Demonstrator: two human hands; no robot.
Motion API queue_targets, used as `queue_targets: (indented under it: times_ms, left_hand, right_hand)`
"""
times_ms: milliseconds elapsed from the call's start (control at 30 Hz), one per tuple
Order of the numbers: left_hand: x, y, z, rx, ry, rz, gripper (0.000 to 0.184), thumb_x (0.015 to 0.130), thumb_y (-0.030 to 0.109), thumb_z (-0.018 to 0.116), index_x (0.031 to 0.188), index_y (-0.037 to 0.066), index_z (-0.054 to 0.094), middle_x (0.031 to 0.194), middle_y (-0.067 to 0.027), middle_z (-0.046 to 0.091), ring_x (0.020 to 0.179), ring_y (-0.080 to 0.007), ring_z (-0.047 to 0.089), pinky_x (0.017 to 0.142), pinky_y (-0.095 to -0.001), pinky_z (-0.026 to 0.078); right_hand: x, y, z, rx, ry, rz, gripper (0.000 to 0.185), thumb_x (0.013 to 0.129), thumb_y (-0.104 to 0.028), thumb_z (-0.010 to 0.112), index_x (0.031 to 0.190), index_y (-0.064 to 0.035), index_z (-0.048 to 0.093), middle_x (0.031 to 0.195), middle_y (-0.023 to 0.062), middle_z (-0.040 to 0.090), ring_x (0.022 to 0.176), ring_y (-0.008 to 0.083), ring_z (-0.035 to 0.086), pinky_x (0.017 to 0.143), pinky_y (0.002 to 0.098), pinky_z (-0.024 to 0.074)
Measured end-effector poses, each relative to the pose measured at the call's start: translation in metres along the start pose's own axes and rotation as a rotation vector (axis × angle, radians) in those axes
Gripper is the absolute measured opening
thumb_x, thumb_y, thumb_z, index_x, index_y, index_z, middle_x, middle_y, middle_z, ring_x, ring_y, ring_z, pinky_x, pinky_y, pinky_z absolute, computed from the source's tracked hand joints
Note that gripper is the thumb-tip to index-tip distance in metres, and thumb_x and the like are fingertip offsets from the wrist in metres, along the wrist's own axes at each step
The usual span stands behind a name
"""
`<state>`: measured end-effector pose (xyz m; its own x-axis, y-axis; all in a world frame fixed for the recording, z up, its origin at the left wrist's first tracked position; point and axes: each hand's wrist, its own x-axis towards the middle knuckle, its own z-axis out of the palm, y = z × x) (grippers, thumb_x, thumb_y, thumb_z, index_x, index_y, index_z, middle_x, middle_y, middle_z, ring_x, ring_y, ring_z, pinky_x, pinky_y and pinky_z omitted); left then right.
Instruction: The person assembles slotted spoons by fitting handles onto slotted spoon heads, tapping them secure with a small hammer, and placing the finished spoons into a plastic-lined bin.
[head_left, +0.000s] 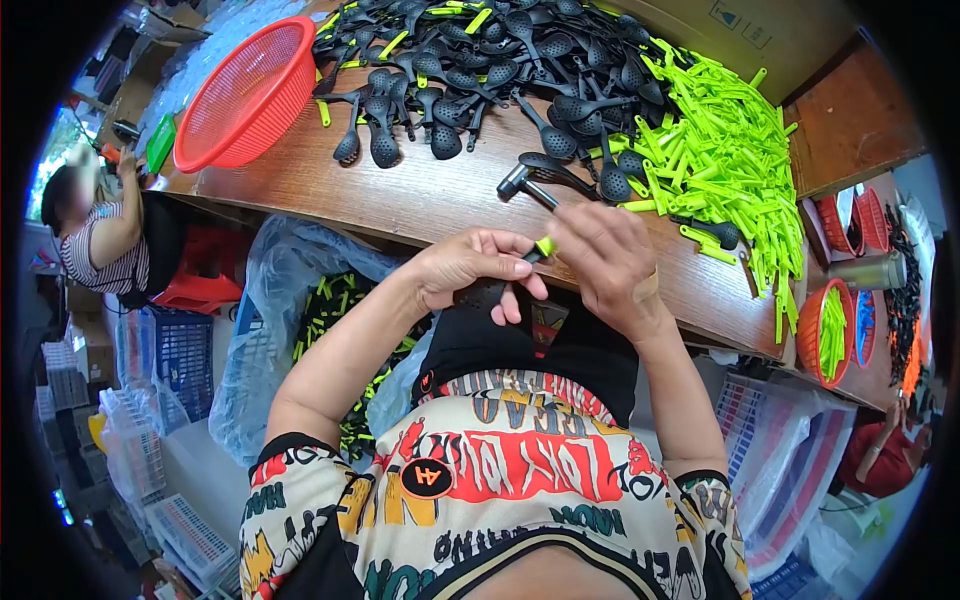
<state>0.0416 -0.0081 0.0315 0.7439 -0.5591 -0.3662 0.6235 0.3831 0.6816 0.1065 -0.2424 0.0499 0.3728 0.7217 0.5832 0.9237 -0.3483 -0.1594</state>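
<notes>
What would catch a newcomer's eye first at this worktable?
Probably the heap of lime-green handles on the right of the table. Beside it spreads a tangle of black spoons, with a big red basket at the left. Nearer, the right hand holds what looks like a hammer.

Tabletop [320, 191]: smooth, glossy wood
Spoon heads [383, 145]: matt black plastic
Green handles [735, 150]: smooth plastic
Hammer [514, 183]: shiny metal
Shirt [540, 465]: printed cloth

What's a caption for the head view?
Left hand holding a black utensil, right hand gripping a hammer, before piled black spoons and green handles.
</notes>
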Motion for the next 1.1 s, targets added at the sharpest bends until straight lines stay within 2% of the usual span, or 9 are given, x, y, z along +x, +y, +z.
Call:
queue_targets:
  times_ms: [133, 267, 400, 467, 533, 733, 867, 1000, 1100]
  left_hand:
    - [-0.011, -0.029, -0.01, 0.048, 0.278, 0.007, 0.03, 0.097, 0.015, 0.059, 0.122, -0.001, 0.057, 0.089, -0.0156, 0.07, 0.062, -0.0218, 0.071, 0.053, -0.0296, 0.059]
    - [-0.012, -0.05, -0.01, 0.022, 0.384, -0.014, 0.028, 0.099, 0.02, 0.058, 0.114, -0.003, 0.06, 0.087, -0.0162, 0.07, 0.064, -0.0234, 0.071, 0.054, -0.0312, 0.059]
    - [-0.01, -0.055, -0.015, -0.011, 0.409, 0.009, 0.028, 0.099, 0.023, 0.058, 0.105, -0.004, 0.063, 0.086, -0.0168, 0.07, 0.063, -0.0234, 0.07, 0.054, -0.0318, 0.059]
    - [-0.008, -0.053, -0.019, -0.028, 0.43, 0.023, 0.028, 0.098, 0.024, 0.059, 0.102, -0.004, 0.064, 0.084, -0.0164, 0.07, 0.063, -0.0231, 0.07, 0.053, -0.0315, 0.058]
    - [-0.008, -0.051, -0.019, -0.031, 0.424, 0.042, 0.028, 0.098, 0.023, 0.06, 0.1, -0.005, 0.064, 0.082, -0.0161, 0.07, 0.061, -0.0223, 0.069, 0.053, -0.031, 0.058]
    - [-0.006, -0.056, -0.024, 0.015, 0.402, 0.08, 0.025, 0.098, 0.02, 0.059, 0.1, -0.005, 0.064, 0.079, -0.0145, 0.07, 0.058, -0.0209, 0.068, 0.052, -0.0302, 0.057]
    - [-0.013, -0.053, -0.02, -0.003, 0.423, 0.055, 0.024, 0.099, 0.018, 0.058, 0.105, -0.005, 0.062, 0.077, -0.0129, 0.069, 0.057, -0.0201, 0.068, 0.052, -0.0294, 0.056]
    - [-0.021, -0.048, -0.017, -0.016, 0.411, 0.045, 0.027, 0.099, 0.015, 0.056, 0.119, -0.003, 0.057, 0.074, -0.0117, 0.068, 0.056, -0.0199, 0.068, 0.05, -0.0296, 0.057]
    - [-0.028, -0.046, -0.019, -0.018, 0.4, 0.036, 0.025, 0.099, 0.013, 0.055, 0.117, -0.003, 0.058, 0.075, -0.0129, 0.068, 0.057, -0.021, 0.069, 0.05, -0.0313, 0.059]
  right_hand:
    - [-0.02, 0.008, 0.022, -0.086, -0.087, 0.343, 0.042, 0.077, -0.012, 0.073, 0.116, -0.0026, 0.06, 0.111, 0.0114, 0.059, 0.103, 0.0306, 0.057, 0.09, 0.0438, 0.0434]
    - [-0.031, 0.011, 0.027, -0.076, -0.113, 0.4, 0.026, 0.082, -0.011, 0.069, 0.105, -0.0029, 0.06, 0.096, 0.0126, 0.057, 0.091, 0.0305, 0.06, 0.075, 0.0424, 0.0478]
    - [-0.045, -0.011, 0.006, 0.725, -0.152, 0.74, 0.021, 0.099, -0.009, 0.05, 0.116, 0.0006, 0.057, 0.075, 0.0076, 0.062, 0.062, 0.02, 0.058, 0.062, 0.032, 0.0472]
    - [-0.046, -0.024, -0.012, 0.858, -0.149, 0.787, 0.025, 0.099, -0.007, 0.05, 0.122, -0.0001, 0.056, 0.075, 0.0056, 0.06, 0.061, 0.0148, 0.057, 0.058, 0.0286, 0.0457]
    - [-0.052, -0.031, -0.016, 0.865, -0.104, 0.765, 0.028, 0.098, -0.005, 0.049, 0.125, 0.0, 0.056, 0.076, 0.0055, 0.06, 0.06, 0.0129, 0.056, 0.056, 0.0258, 0.0448]
    - [-0.061, -0.032, -0.007, 0.448, -0.262, 0.501, 0.035, 0.094, -0.001, 0.055, 0.128, 0.0011, 0.056, 0.082, 0.0179, 0.064, 0.07, 0.0333, 0.063, 0.069, 0.0378, 0.0513]
    - [-0.055, -0.039, -0.021, 0.643, -0.107, 0.643, 0.035, 0.094, 0.0, 0.055, 0.128, 0.0007, 0.057, 0.085, 0.0194, 0.066, 0.074, 0.0363, 0.065, 0.068, 0.0378, 0.0517]
    - [-0.059, -0.033, -0.005, 0.278, -0.261, 0.389, 0.034, 0.09, 0.0, 0.058, 0.124, -0.0005, 0.059, 0.093, 0.0211, 0.067, 0.08, 0.04, 0.065, 0.068, 0.0431, 0.0529]
    - [-0.058, -0.033, -0.006, 0.293, -0.156, 0.453, 0.031, 0.09, -0.001, 0.058, 0.122, 0.0001, 0.06, 0.099, 0.0228, 0.067, 0.085, 0.0403, 0.066, 0.071, 0.043, 0.0539]
